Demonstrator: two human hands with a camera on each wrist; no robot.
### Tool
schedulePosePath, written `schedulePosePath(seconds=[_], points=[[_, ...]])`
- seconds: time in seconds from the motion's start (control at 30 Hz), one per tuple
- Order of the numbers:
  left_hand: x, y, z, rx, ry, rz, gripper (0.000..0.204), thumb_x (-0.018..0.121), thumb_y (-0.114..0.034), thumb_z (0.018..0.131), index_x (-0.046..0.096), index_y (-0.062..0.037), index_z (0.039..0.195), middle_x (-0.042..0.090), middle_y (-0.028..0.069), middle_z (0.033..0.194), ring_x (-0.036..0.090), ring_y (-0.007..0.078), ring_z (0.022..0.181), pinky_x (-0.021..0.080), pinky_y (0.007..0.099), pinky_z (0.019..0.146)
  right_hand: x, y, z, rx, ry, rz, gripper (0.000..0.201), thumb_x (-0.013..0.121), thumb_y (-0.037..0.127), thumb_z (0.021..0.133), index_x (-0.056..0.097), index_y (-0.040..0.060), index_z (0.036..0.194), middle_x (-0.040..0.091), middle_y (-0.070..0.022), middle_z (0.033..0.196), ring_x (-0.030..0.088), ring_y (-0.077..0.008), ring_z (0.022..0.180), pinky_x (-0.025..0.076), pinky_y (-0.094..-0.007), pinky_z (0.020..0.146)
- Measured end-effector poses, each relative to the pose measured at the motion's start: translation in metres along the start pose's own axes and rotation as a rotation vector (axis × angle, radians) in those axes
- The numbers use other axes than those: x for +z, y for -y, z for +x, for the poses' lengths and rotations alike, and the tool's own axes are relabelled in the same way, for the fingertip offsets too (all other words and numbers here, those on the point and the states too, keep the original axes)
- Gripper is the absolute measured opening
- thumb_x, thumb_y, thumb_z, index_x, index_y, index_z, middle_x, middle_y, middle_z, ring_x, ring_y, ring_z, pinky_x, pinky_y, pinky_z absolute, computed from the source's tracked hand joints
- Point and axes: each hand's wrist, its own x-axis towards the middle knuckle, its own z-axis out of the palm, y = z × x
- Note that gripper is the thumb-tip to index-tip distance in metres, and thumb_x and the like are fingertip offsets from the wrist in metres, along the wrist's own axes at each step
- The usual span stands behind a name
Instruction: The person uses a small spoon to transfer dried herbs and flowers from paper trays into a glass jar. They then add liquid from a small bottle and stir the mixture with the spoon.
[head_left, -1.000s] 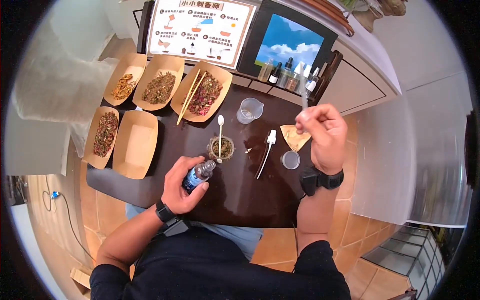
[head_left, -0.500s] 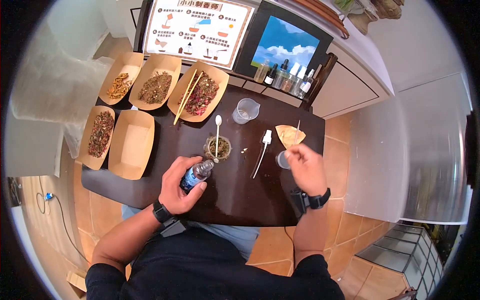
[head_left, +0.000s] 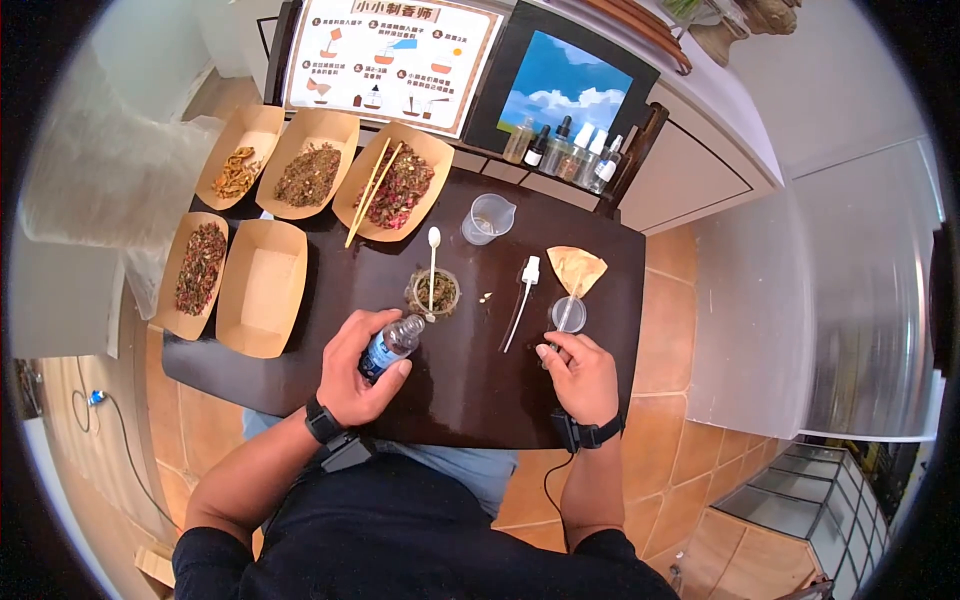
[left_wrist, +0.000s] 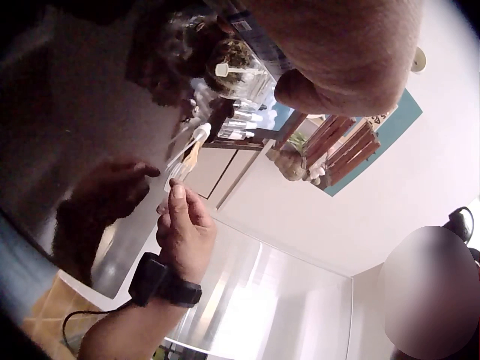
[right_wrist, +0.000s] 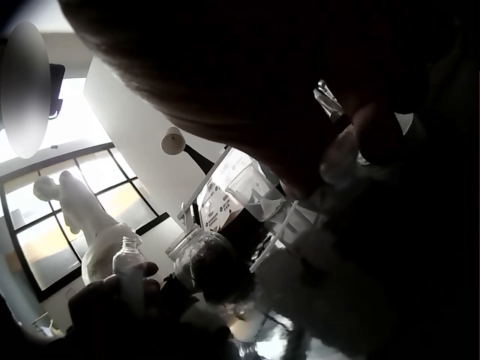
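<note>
While the left hand [head_left: 352,378] wraps its fingers and thumb around a blue-labelled bottle [head_left: 388,349], its bare neck pointing toward one o'clock, the right hand [head_left: 588,378] pinches a slim clear rod [head_left: 575,294] between thumb and fingertips at the right side of the dark table [head_left: 470,405]. The bottle sits at nine o'clock from the right hand, just off the near edge of a jar of dried plant bits [head_left: 445,303], which lies at one o'clock from the left hand with a white spoon [head_left: 433,245] across it. At about eleven o'clock from the right hand stands a small clear cup [head_left: 577,321], a fan of tan paper [head_left: 578,267] just beyond; from where I stand, I cannot tell whether the rod touches either one. A white spray pump [head_left: 530,272] lies at ten to eleven o'clock from that hand. Good handling here, it seems, calls for a light pinch and a slow wrist, the rod's tip lifted clear of the little cup, which looks easy to tip. The uncapped bottle probably deserves a firm, level hold without squeezing, and any path toward it should pass wide of the pump.
</note>
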Motion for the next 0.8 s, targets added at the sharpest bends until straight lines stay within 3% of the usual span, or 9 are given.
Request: schedulePosePath(seconds=[0.37,0.8], points=[[-0.001,-0.001,0.0,0.0,0.002,0.02,0.052,0.079,-0.014,0.085,0.065,0.0016,0.133,0.067,0.0185,0.106,0.067,0.0351,0.094,0.053,0.0401,0.088,-0.002,0.005,0.0,0.041,-0.04,0.017,0.03,0.085,0.024,0.094,0.081,0.0044,0.116,0.064,-0.0122,0.077,0.063,-0.0247,0.064,0.051,-0.0385,0.062],[-0.002,-0.002,0.0,-0.029,0.015,-0.004,0.051,0.079,-0.014,0.086,0.066,0.0026,0.133,0.068,0.0188,0.108,0.068,0.0349,0.096,0.054,0.0395,0.089,0.003,0.022,0.018,-0.032,-0.05,-0.046,0.027,0.085,0.022,0.092,0.08,0.0033,0.112,0.064,-0.0124,0.078,0.063,-0.0262,0.064,0.051,-0.0393,0.061]])
